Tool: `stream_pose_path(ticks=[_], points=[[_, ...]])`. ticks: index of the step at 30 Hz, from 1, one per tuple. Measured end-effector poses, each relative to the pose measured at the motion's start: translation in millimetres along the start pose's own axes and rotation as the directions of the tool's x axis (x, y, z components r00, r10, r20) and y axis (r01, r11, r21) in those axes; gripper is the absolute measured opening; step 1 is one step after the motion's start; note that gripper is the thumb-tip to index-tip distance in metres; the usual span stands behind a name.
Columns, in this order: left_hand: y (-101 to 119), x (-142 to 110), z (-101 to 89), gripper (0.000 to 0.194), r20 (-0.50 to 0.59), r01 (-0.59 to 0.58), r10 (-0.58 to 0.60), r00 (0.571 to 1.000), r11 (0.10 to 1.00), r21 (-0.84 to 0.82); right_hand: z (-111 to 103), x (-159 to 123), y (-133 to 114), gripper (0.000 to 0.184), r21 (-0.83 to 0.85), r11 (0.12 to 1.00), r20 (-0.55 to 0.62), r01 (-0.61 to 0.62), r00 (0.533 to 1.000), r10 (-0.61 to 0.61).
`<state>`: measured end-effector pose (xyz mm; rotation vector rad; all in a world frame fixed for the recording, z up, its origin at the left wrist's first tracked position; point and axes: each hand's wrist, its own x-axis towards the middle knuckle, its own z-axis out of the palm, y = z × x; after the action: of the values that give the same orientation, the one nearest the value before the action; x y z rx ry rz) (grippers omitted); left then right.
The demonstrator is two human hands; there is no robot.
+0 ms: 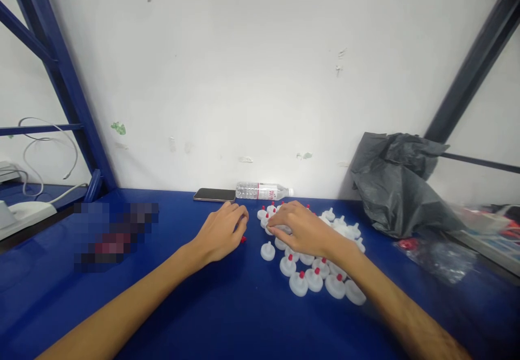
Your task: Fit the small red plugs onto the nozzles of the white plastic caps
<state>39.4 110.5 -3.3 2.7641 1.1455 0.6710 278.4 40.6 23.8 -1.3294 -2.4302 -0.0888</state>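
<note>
Bare forearms [134, 295], 1 from each bottom corner, slant in over a flat blue table [195, 316] and end in 2 bare hands held apart from each other. The left hand [221, 233] is palm down, its fingers curled toward the thumb; just beside that thumb, on its right, lies a small bright-red plastic cap [243, 239]. The right hand [303, 227] arches over the left part of a cluster of round, translucent-white plastic lids with narrow spouts [298, 285], its fingers bent down near the lids at the cluster's left edge. Whether either hand is pinched on something I cannot tell, since the knuckles partly hide the fingertips.

Between the hands and a little nearer the camera, 1 lid with a bare white spout [267, 251] stands spout up. Below the right hand, beside its forearm, several lids carry red tips; past the forearm, toward the right, others show bare white spouts.

Farther out, against the white wall [227, 78], a black-screened phone [214, 195] lies next to a clear plastic bottle [264, 191] on its side. At the right slumps a crumpled dark-grey plastic bag [400, 187].
</note>
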Motion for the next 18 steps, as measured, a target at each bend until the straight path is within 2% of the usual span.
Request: stream_pose_path(ticks=[3,5,8,13,18], points=[[4.0,-2.7,-0.2,0.029,-0.052,-0.033,0.031,0.998,0.998,-0.052,4.1,1.6,-6.8,0.009,-0.021,0.997,-0.133,0.076,0.988,-0.078],[6.9,-4.6,-0.6,0.028,-0.077,-0.074,0.069,0.995,0.995,-0.073,7.5,2.7,-13.3,0.009,-0.064,0.991,-0.165,0.121,0.978,-0.130],[11.2,-7.1,-0.4,0.023,-0.098,-0.126,0.119,0.988,0.989,-0.073,13.4,2.9,-21.5,0.019,-0.080,0.989,-0.193,0.123,0.972,-0.136],[18.0,-10.0,3.5,0.022,-0.117,-0.113,0.109,0.987,0.993,-0.027,19.4,2.0,-26.4,0.044,-0.071,0.982,-0.262,0.176,0.946,-0.189],[19.5,-9.0,6.4,0.030,-0.110,-0.075,0.066,0.992,0.994,-0.078,18.4,3.4,-27.2,0.043,-0.100,0.980,-0.302,0.170,0.933,-0.193]])
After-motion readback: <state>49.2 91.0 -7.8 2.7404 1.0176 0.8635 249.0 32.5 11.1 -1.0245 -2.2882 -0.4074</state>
